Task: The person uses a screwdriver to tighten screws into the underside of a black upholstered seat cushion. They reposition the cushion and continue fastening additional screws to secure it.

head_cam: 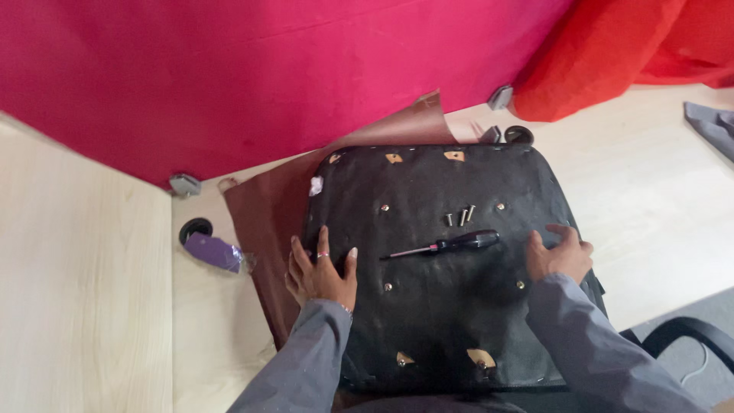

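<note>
A black chair seat pad [443,306] lies upside down on the desk in front of me, its underside fabric showing screw holes and small torn spots. My left hand [321,271] rests flat on its left edge, fingers spread, a ring on one finger. My right hand [560,256] presses on its right edge with fingers curled over the rim. Between my hands, on the pad, lies a black-handled screwdriver [451,245]. Three loose screws [460,216] sit just above it. Neither hand holds a tool.
A brown sheet [264,214] lies under the pad's left side. A purple packet [212,251] sits by a round cable hole [196,228]. Pink and red cloth [252,76] covers the partition behind. A black chair armrest [688,333] shows at lower right.
</note>
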